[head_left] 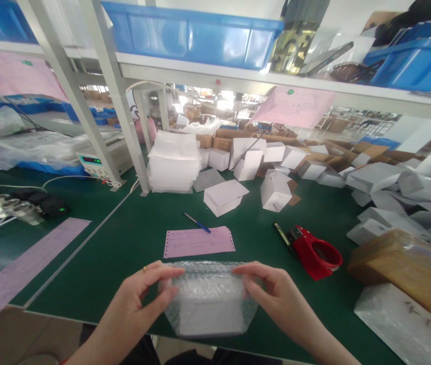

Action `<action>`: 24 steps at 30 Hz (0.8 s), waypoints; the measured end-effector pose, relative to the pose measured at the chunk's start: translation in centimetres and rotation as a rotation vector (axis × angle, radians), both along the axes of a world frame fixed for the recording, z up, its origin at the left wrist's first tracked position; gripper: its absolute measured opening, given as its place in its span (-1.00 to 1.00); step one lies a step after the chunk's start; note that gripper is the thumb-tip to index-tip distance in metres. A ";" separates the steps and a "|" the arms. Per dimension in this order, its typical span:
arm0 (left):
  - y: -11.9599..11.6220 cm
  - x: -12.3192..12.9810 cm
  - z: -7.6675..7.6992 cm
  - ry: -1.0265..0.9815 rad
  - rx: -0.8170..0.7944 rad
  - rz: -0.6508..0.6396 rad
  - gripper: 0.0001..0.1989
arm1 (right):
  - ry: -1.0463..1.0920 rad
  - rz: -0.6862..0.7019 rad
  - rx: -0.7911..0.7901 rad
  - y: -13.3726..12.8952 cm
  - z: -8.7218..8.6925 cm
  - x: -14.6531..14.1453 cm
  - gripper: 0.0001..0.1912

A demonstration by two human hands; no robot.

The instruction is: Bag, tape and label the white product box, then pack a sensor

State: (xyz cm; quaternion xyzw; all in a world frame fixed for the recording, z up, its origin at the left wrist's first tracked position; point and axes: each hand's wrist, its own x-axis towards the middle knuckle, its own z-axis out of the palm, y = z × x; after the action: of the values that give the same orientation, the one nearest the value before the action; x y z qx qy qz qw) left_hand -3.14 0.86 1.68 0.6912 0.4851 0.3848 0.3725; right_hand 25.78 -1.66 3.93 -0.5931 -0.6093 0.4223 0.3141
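Note:
A sheet of bubble wrap (203, 274) is folded around a white box (211, 317) at the front edge of the green table. My left hand (145, 289) grips the wrap's upper left edge between thumb and fingers. On the opposite side, my right hand (266, 286) pinches its upper right edge. The box shows through the clear wrap between both hands. Just beyond lies a pink printed slip (200, 242), with a blue pen (197, 223) resting across its top edge.
A red tape dispenser (316, 253) and a marker (283, 237) lie to the right. Stacked bubble wrap sheets (173, 162) stand at the back. White boxes (375, 177) pile up at right, near a brown carton (408, 258). A shelf with blue bins (196, 38) spans overhead.

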 end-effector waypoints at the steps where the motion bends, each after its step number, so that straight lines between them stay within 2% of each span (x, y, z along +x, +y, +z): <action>1: -0.1 -0.2 -0.4 0.063 0.007 -0.010 -0.72 | -0.064 0.020 -0.002 -0.1 0.4 0.0 -0.61; 3: -0.5 -0.5 -1.1 0.188 0.029 -0.029 -0.53 | -0.172 0.063 -0.007 -0.3 1.2 0.0 -0.60; 5: -0.7 -0.6 -1.6 0.281 0.057 -0.040 -0.48 | -0.256 0.095 -0.020 -0.5 1.7 -0.1 -0.54; 9: -0.4 -0.6 -1.3 0.324 0.106 -0.089 -0.58 | -0.356 0.152 -0.044 -0.5 2.0 -0.1 -0.47; 11: 0.2 -0.8 -1.0 0.302 0.157 -0.093 -0.70 | -0.371 0.160 -0.046 -0.4 1.9 0.2 -0.46; 14: 0.9 -1.7 -0.6 0.272 0.279 -0.068 -0.85 | -0.378 0.132 -0.042 -0.2 1.8 0.9 -0.51; 18: 0.7 -2.0 -0.4 0.281 0.474 -0.113 -0.86 | -0.322 0.152 -0.021 0.0 2.1 1.4 -0.54; 19: 0.5 -1.8 -0.5 0.307 0.506 -0.137 -0.74 | -0.309 0.172 -0.012 0.0 2.3 1.3 -0.54; 20: 0.2 -1.4 -0.6 0.346 0.509 -0.166 -0.53 | -0.306 0.192 -0.003 -0.1 2.5 1.3 -0.54; 22: -0.1 -0.4 -0.7 0.440 0.428 -0.244 -0.14 | -0.331 0.217 0.005 -0.2 2.8 1.2 -0.55; 23: -0.2 0.1 -0.7 0.477 0.363 -0.288 -0.06 | -0.354 0.215 -0.005 -0.3 2.9 1.1 -0.55; 24: -0.1 0.6 -0.7 0.496 0.304 -0.329 -0.08 | -0.380 0.207 -0.027 -0.4 2.9 1.1 -0.54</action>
State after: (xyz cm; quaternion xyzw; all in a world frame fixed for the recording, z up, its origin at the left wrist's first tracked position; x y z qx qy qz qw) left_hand -2.58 0.71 0.99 0.8805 0.3799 0.2074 0.1932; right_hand 26.90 -2.02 6.88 -0.6004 -0.7096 0.3410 0.1406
